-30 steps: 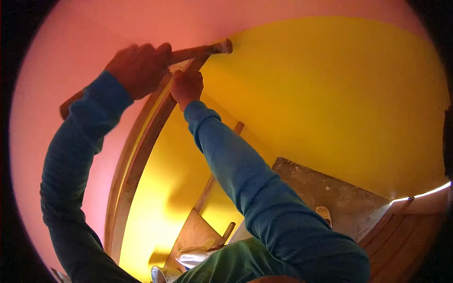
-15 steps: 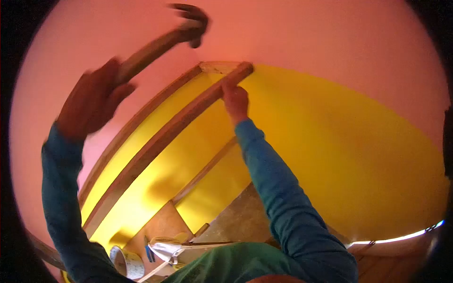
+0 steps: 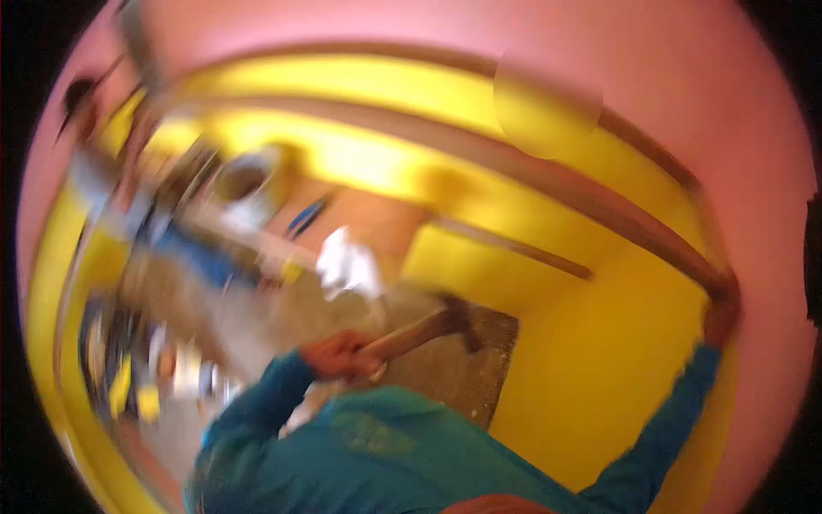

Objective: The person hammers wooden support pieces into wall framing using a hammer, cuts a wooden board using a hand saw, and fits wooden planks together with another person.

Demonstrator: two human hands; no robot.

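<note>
My left hand [image 3: 338, 354] is closed around the wooden handle of a claw hammer [image 3: 419, 332], held low in front of my torso with its dark head pointing right. Out to the right, my raised right hand [image 3: 722, 319] is closed at the end of a long wooden beam [image 3: 548, 178]. That beam runs leftward across the yellow wall [image 3: 591, 360], below another wooden strip [image 3: 655, 150] along the wall's top edge. Motion blur hides the fingers' detail.
Another person [image 3: 111, 184] is at the far left, near the beam's other end. A bucket [image 3: 248, 184], a blue-handled tool [image 3: 306, 218] and a white cloth-like item [image 3: 347, 261] lie below the beam. Several blurred items [image 3: 137, 385] sit at lower left.
My view has swung left, bringing the other person into sight. The hammer has come down from overhead to my torso. My right hand stays at the beam's end.
</note>
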